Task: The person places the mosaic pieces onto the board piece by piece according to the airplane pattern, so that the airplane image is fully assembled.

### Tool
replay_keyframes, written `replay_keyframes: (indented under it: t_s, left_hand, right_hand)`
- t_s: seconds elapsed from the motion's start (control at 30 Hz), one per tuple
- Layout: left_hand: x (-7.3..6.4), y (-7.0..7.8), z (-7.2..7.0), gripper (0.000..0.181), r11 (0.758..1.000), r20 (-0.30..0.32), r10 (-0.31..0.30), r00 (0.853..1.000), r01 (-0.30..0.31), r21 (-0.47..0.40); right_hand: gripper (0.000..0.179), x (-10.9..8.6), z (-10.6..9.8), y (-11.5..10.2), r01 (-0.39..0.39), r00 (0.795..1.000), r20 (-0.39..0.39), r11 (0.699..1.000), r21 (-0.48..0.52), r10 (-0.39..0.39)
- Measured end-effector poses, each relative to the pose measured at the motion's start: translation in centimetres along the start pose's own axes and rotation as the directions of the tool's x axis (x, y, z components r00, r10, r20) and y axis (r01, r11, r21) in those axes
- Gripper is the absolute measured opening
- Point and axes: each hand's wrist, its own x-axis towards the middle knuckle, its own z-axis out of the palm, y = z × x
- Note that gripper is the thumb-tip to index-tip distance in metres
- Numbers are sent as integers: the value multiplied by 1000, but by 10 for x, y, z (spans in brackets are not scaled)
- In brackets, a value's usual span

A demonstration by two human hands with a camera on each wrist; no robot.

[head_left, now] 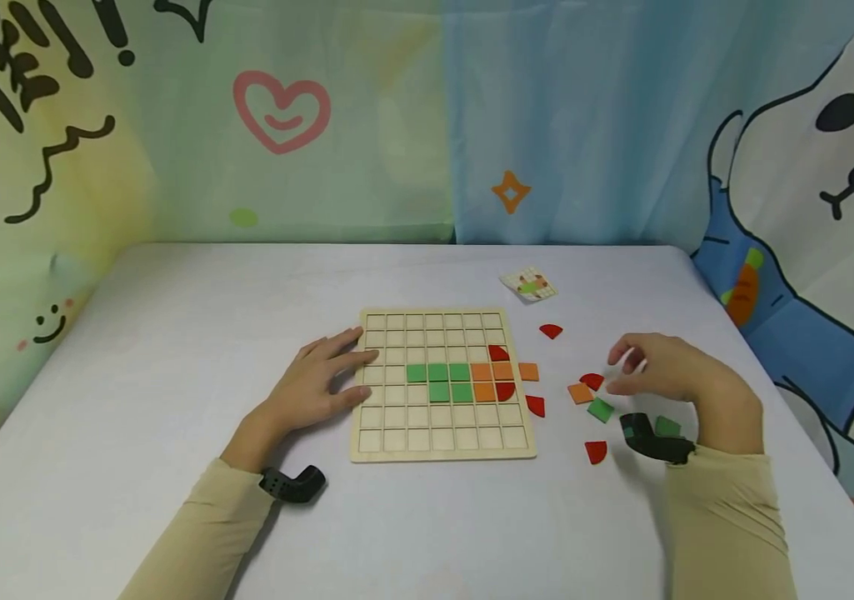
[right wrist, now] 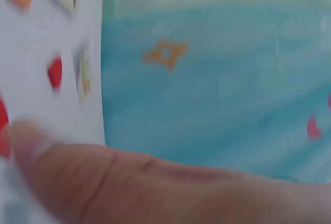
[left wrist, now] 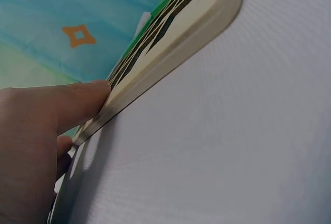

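Mid-frame in the head view: grid board (head_left: 440, 438), left hand (head_left: 302, 387) resting on its left edge, fingers spread, probably steadying it. Right of frame, right hand (head_left: 670, 367) hovers by loose pieces (head_left: 601, 409), likely parked there for reach; thumb and fingers apart, nothing visibly pinched. Left wrist adds board thickness; right wrist too blurred to confirm contact with the red piece (head_left: 591, 381).

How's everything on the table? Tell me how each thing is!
Board: partly filled
Green tiles: five in the board, two loose
Orange tiles: three in, two loose
Red pieces: two in, four loose
Card: picture side up
Left grip: resting on the board's edge
Right grip: in the air, nothing visibly held
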Motion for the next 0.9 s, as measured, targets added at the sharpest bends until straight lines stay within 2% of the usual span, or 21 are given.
replay_keyframes:
  t_s: [0.2,0.33,0.47,0.57,0.73,0.8,0.9]
  left_hand:
    - [1,-1,1,56,1000,0,-1,1000,1,4]
    - [1,-2,2,56,1000,-1,-1,1000,1,7]
    - [1,-2,1,56,1000,-5,1,1000,-1,1]
    - [1,-1,1,56,1000,-7,3,1000,-3,-1]
    - [0,0,0,56,1000,-4,1,1000,-1,0]
    - [0,1,-1,56,1000,1,0,1000,0,-4]
    - [0,1,-2,56,1000,6,-2,1000,2,-5]
  right_hand:
    - [66,-3,0,65,-7,997,79,998,63,2]
    - [68,3,9,88,3,998,68,997,71,-8]
    - [67,11,13,89,-2,1000,19,999,54,1]
    - [60,18,16,85,4,999,-50,997,75,0]
    - [52,26,22,79,15,983,-182,993,120,7]
    - [55,25,22,78,9,982,-189,992,128,16]
    - [62,25,19,78,12,991,-135,994,112,4]
